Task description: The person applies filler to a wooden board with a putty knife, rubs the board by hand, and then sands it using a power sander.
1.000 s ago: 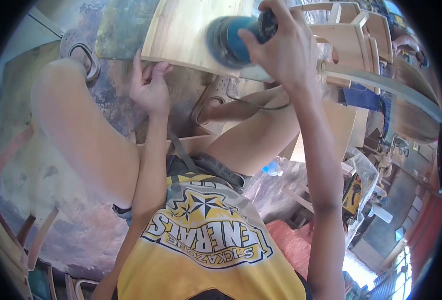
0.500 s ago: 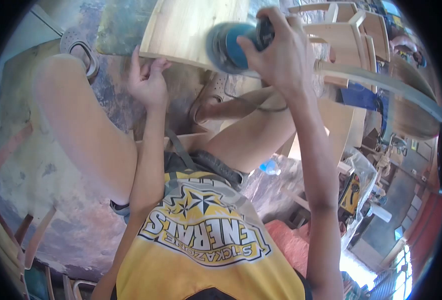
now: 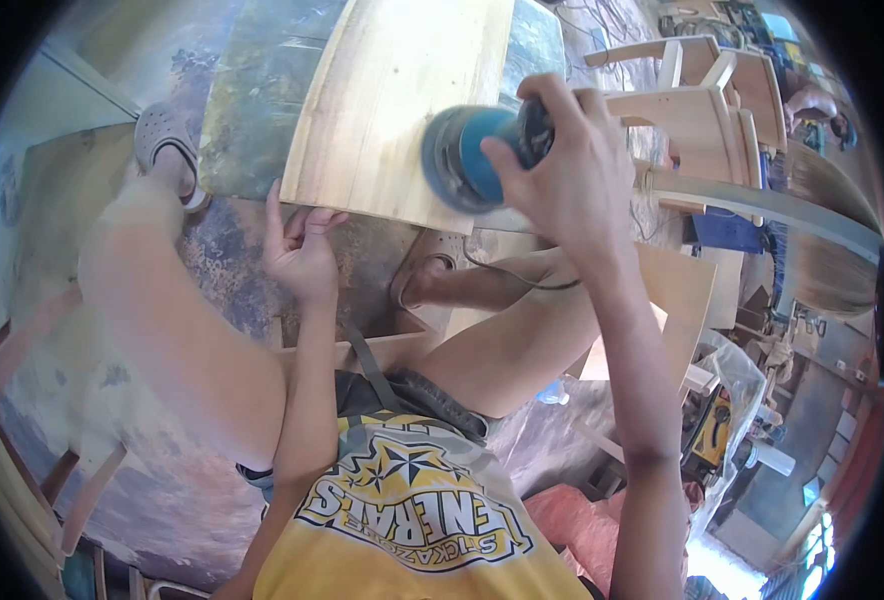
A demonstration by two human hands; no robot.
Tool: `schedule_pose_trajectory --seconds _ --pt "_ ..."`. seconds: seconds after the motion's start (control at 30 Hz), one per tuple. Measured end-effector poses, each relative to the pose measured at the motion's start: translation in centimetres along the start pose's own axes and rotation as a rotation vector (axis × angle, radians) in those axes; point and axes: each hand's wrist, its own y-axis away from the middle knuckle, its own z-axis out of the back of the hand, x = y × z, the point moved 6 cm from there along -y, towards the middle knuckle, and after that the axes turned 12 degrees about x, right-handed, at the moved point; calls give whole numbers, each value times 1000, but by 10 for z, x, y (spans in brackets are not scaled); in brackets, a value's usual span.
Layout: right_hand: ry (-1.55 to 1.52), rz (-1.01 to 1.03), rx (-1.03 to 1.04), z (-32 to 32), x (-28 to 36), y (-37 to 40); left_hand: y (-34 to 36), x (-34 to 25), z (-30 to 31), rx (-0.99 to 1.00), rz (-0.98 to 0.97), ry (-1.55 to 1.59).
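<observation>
A pale wooden board (image 3: 392, 110) lies on a worn greenish work surface (image 3: 252, 110) in front of me. My right hand (image 3: 577, 165) grips a blue electric sander (image 3: 482, 155) from above. The sander's round base rests on the right part of the board near its close edge, and its rim looks blurred. My left hand (image 3: 302, 250) is at the board's near left corner, index finger pointing up beside the corner and the other fingers bent against the near edge. A dark cord (image 3: 522, 278) hangs below the sander.
Wooden chair-like frames (image 3: 692, 125) stand at the upper right, beside a metal bar (image 3: 762, 200). A flat wooden panel (image 3: 677, 310) leans right of my knee. A plastic bottle (image 3: 554, 393) and red sacking (image 3: 587, 525) lie lower down. Another person (image 3: 812, 105) is at the far right.
My view has tilted up, so more of the board shows. The sander has shifted slightly away from the board's near edge. My left hand stays at the corner.
</observation>
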Motion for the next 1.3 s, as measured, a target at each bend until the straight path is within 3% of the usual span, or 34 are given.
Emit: schedule_pose_trajectory --seconds 0.27,0.33,0.47,0.53,0.6,0.67,0.8,0.87,0.97,1.03,1.07,1.23,1.3 --pt "133 -84 -72 5 -45 -73 2 8 10 -44 -28 -89" --pt "16 32 -153 13 -47 -88 4 11 16 -41 -55 -97" --pt "-32 -75 -51 13 -65 -129 4 8 19 -25 -38 -190" --pt "-26 -26 -81 13 -72 -145 5 10 21 -15 -49 -194" --pt "42 -135 -45 16 -79 -157 3 8 19 -6 -72 -192" --pt "63 -89 -72 16 -80 -168 2 7 17 18 -63 -148" --pt "96 -43 -78 15 -62 -152 5 7 16 -9 -20 -122" --pt "113 -19 -74 6 -54 -130 9 0 15 -5 75 -377" --pt "52 -13 -50 1 -33 -76 50 -60 11 -167 -4 -270" --pt "35 -65 -17 2 -30 -53 90 -121 49 84 72 -539" --pt "64 -72 -25 2 -33 -47 86 -136 67 89 77 -541" --pt "100 -101 -99 2 -75 -92 74 -224 163 -390 -193 -682" --pt "123 -101 -123 7 -80 -113 65 -138 203 -196 84 -1635"
